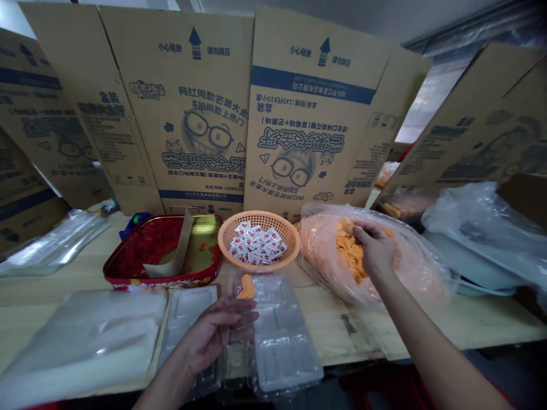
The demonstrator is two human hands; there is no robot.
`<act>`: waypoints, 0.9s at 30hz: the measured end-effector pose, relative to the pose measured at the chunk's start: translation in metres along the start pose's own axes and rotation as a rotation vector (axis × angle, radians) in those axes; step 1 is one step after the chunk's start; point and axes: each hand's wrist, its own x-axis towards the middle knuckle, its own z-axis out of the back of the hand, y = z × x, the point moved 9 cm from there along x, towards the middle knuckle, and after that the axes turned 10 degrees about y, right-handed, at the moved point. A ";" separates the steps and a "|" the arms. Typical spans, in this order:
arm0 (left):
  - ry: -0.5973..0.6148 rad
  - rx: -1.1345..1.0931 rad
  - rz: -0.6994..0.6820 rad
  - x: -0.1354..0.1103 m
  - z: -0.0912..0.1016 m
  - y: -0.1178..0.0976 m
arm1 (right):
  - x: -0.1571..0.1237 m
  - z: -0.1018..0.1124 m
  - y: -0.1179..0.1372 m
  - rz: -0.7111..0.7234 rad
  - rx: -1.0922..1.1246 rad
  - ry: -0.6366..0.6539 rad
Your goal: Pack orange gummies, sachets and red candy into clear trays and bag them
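My left hand (217, 333) rests on a clear plastic compartment tray (277, 336) at the table's near edge, fingers curled over its left rim. One orange piece (247, 286) lies in the tray's far left compartment. My right hand (376, 247) reaches into a large clear plastic bag (410, 273) full of orange pieces (348, 245), fingers pinched on one piece at the top. An orange mesh basket (239, 225) of small white sachets (257, 245) stands just behind the tray.
A red metal tin (128, 276) holds red bits and a cardboard divider. Stacked clear trays (190, 310) and plastic sheets (81, 336) lie left. Printed cardboard boxes (205, 114) wall the back. More plastic bags (482, 222) sit right on the wooden table (478, 319).
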 end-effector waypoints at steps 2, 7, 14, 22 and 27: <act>0.003 0.009 -0.012 -0.001 0.000 -0.001 | -0.017 -0.035 0.023 -0.097 0.176 0.262; 0.026 0.010 -0.017 -0.008 0.003 -0.003 | -0.098 -0.134 0.080 -0.162 0.121 1.057; 0.055 0.035 -0.010 -0.030 0.009 -0.009 | -0.177 -0.237 0.082 0.102 -0.387 1.709; -0.003 -0.028 -0.046 -0.050 0.039 -0.012 | -0.200 -0.268 0.095 0.474 -0.387 1.526; 0.014 -0.069 -0.089 -0.058 0.049 -0.021 | -0.239 -0.275 0.100 0.686 -0.503 1.514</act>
